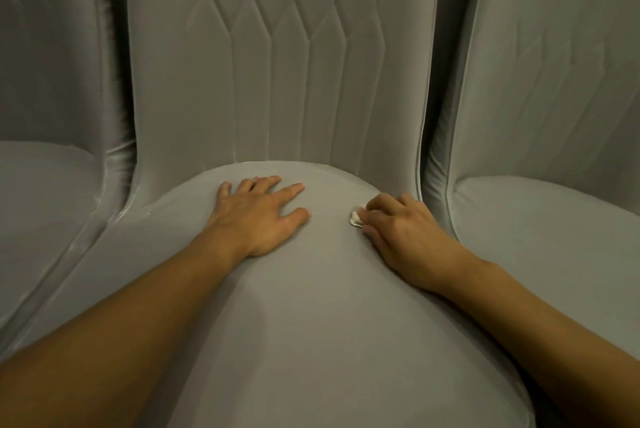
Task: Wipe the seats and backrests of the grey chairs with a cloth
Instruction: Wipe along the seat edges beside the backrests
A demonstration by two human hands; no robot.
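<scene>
At centre frame: middle grey chair, seat (pixel 311 317) filling the lower half, quilted backrest (pixel 277 74) above.
Left hand (pixel 258 216), left of centre: laid flat on the seat, fingers straight and spread, nothing held.
Right hand (pixel 403 237), right of centre: fingers curled round a small white cloth (pixel 356 217), which is pressed to the seat near its rear right edge.
Step judged in hand: seat being wiped.
Next move judged: cloth to be drawn across the rest of the seat, then up the backrest.
Left chair (pixel 45 88) and right chair (pixel 561 88), also grey, are seen at the frame edges.
</scene>
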